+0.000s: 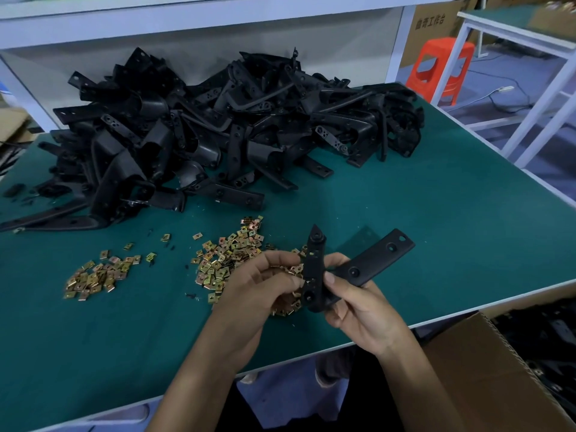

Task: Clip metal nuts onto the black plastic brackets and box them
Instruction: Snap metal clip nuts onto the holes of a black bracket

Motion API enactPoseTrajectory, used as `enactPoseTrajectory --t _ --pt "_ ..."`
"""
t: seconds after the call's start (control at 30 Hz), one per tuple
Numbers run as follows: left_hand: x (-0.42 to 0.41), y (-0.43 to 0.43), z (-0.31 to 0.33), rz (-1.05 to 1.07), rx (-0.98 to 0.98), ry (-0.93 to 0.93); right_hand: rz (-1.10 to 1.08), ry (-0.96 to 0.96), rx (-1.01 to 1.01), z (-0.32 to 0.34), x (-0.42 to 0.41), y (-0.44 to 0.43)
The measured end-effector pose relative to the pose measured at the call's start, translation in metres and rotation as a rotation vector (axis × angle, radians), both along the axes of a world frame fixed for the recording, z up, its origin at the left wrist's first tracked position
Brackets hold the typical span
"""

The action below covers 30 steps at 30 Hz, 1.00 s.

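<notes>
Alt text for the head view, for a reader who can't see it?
The right hand grips a black angled bracket while the left hand holds small metal nuts beside it, above a green table. Loose nuts lie scattered on the table, a large pile of brackets sits behind them, and a cardboard box stands at lower right.

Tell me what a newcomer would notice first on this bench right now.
The big heap of black plastic brackets at the back of the green table dominates, with gold-coloured metal nuts strewn in front of it. Near the front edge, the right hand grips one bracket while the left hand pinches a nut against it. A cardboard box sits below the table's near right edge.
</notes>
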<state>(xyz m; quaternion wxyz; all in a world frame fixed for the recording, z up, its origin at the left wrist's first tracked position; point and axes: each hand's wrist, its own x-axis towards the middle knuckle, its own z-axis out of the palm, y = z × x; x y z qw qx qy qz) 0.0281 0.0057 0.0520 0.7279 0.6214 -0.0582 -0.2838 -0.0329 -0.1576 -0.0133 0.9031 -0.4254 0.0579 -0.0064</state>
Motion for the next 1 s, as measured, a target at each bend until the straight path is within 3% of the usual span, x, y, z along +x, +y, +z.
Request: enactPoseTrajectory --t 0.2,0.33,0.63,0.73,0.8,0.87,0.93,1.0 --pt "0.001 0.001 -0.009 0.096 -0.104 0.141 -0.017 0.014 -0.027 0.000 0.001 0.002" --pt "-0.002 0.000 -0.014 0.115 -0.108 0.141 -0.031 0.005 -0.048 0.002 0.001 0.004" --pt "-0.004 0.009 -0.015 0.000 0.065 -0.035 -0.043 -0.007 -0.092 -0.002 0.006 0.006" --pt "0.006 0.009 -0.013 -0.089 0.114 -0.205 -0.063 0.008 -0.045 -0.004 0.006 0.005" --pt "0.023 0.012 -0.017 -0.043 0.346 -0.518 -0.072 0.009 -0.022 -0.005 0.004 0.003" --pt "0.045 0.020 -0.024 0.024 0.747 -0.847 -0.072 0.015 -0.002 -0.005 0.003 0.001" --pt "0.064 0.028 -0.032 -0.002 1.069 -0.880 -0.056 0.008 0.002 -0.004 0.002 0.000" --pt "0.074 0.032 -0.039 -0.051 1.166 -0.804 -0.037 -0.010 -0.006 -0.004 0.004 0.001"
